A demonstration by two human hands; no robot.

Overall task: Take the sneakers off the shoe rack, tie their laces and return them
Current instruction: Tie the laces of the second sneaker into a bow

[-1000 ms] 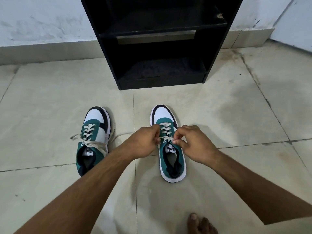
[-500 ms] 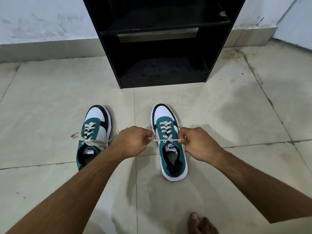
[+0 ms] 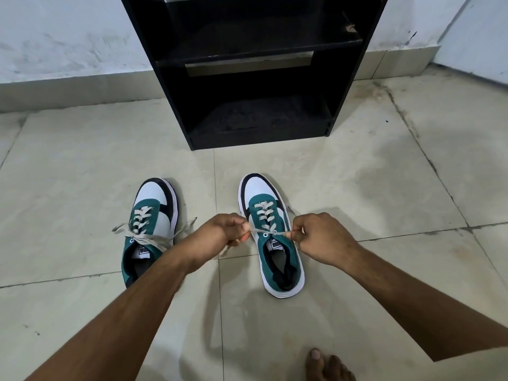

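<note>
Hands, left point(image 3: 224, 232) and right point(image 3: 320, 233), each pinched tight on right sneaker's point(image 3: 275, 235) lace point(image 3: 268, 231) ends

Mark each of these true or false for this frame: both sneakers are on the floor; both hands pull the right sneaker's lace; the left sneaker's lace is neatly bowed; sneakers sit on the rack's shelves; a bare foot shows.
1. Both sneakers stand on the floor before the shoe rack. True.
2. The left hand and right hand pull lace ends sideways across the right sneaker. True.
3. The left sneaker has a finished bow. False: its lace lies loose, ends trailing both sides.
4. Sneakers sit on the rack's shelves. False: the visible shelves hold none.
5. A bare foot shows at the bottom edge. True.
</note>
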